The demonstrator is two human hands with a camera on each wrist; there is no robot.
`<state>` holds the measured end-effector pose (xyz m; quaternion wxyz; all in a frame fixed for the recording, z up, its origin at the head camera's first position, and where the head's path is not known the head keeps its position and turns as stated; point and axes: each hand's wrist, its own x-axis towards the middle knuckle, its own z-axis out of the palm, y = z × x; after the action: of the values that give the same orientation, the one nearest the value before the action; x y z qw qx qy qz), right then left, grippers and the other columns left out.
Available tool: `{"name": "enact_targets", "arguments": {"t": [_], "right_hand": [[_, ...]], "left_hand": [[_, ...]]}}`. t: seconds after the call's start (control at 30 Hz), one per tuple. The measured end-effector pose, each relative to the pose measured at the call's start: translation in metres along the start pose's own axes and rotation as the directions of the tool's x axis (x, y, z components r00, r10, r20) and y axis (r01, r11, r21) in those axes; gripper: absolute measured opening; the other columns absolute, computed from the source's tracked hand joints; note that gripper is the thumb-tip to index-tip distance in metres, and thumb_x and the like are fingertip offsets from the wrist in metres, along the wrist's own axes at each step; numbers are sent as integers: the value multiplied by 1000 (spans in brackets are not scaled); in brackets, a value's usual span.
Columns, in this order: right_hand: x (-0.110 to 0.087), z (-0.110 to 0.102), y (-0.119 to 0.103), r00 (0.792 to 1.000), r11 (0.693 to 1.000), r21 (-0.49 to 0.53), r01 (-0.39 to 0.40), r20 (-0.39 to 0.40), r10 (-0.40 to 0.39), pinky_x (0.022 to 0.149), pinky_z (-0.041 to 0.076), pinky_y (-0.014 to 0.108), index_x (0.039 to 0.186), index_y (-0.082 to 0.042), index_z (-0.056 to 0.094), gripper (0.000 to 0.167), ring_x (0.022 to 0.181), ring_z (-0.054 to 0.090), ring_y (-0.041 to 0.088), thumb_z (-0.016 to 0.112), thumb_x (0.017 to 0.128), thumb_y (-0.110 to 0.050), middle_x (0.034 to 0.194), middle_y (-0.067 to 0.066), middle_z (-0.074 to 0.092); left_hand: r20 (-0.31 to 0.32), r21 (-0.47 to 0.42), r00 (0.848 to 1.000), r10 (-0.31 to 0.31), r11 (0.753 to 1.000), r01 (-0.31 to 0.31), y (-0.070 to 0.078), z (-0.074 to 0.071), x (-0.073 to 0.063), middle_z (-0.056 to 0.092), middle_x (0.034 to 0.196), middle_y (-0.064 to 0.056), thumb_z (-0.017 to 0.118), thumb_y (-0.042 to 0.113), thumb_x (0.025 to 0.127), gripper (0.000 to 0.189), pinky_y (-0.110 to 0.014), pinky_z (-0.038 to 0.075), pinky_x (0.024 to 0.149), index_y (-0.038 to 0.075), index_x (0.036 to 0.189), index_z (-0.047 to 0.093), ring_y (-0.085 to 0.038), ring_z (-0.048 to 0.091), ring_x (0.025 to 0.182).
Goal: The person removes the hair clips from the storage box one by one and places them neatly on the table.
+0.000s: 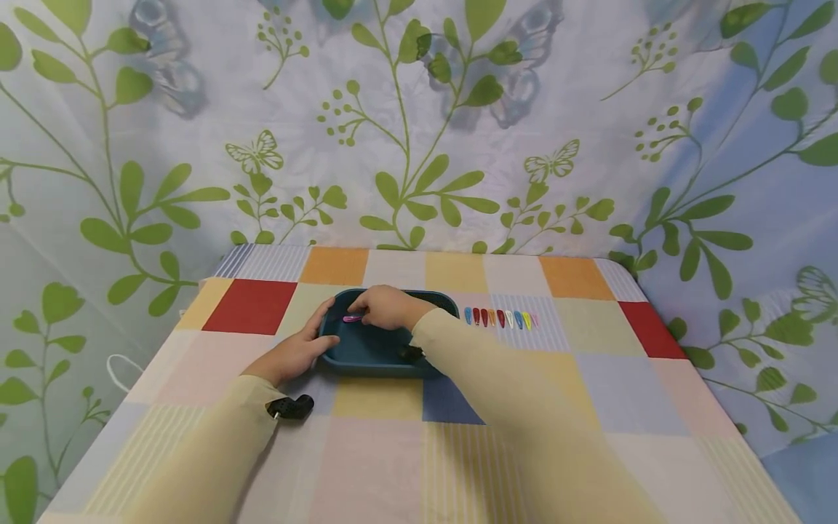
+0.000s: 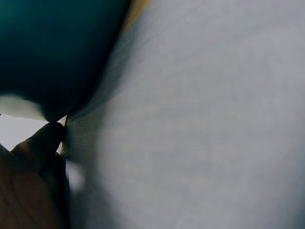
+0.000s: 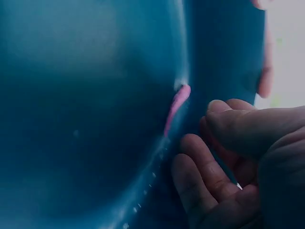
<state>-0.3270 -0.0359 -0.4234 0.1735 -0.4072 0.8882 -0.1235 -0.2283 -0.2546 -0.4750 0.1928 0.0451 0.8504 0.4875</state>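
Note:
A dark teal tray [image 1: 380, 368] stands on the table, with a pink hair clip [image 1: 352, 319] inside near its left end. My left hand [image 1: 297, 356] holds the tray's left end, thumb over the rim and fingers along the outer side. Over the tray reaches my right hand [image 1: 390, 309], its fingers bent close to the clip. In the right wrist view the pink clip [image 3: 177, 106] rests at the edge of the tray floor, apart from the fingertips [image 3: 220, 106]. Nothing shows between thumb and fingers there. The left wrist view is dark, with part of the hand [image 2: 35, 157] beside the tray.
Right of the tray, several hair clips [image 1: 500, 318] in mixed colours lie in a row. A patchwork cloth [image 1: 380, 451] covers the table. Behind it hangs a leaf-print curtain [image 1: 419, 124]. A white cord loop [image 1: 118, 371] sits off the left edge.

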Motion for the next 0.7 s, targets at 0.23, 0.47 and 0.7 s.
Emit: {"name": "enact_targets", "arguments": {"t": [0.23, 0.47, 0.7], "right_hand": [[10, 12, 1, 999, 999, -35, 19, 40, -18, 116, 47, 31, 146, -18, 65, 42, 136, 62, 15, 60, 105, -8, 144, -2, 68], [13, 16, -3, 997, 995, -93, 25, 70, -18, 113, 49, 30, 141, -19, 69, 39, 131, 64, 13, 61, 105, -8, 140, -3, 70], [14, 17, -6, 996, 989, -137, 54, 81, -43, 110, 51, 28, 134, -20, 74, 32, 124, 67, 10, 61, 106, -11, 133, -5, 74]], "left_hand": [[0, 11, 1000, 12, 1000, -12, 2, 1, 1, 0, 179, -10, 49, 41, 107, 79, -76, 18, 123, 55, 164, -5, -46, 9, 162], [-1, 34, 1000, 0, 999, 0, 0, 0, 2, -1, 179, -10, 48, 43, 107, 79, -77, 20, 121, 56, 163, -6, -47, 9, 162], [-7, 32, 1000, -7, 999, 8, -2, -1, 3, -1, 179, -10, 49, 43, 106, 80, -77, 21, 121, 55, 164, -5, -47, 10, 162]]}}
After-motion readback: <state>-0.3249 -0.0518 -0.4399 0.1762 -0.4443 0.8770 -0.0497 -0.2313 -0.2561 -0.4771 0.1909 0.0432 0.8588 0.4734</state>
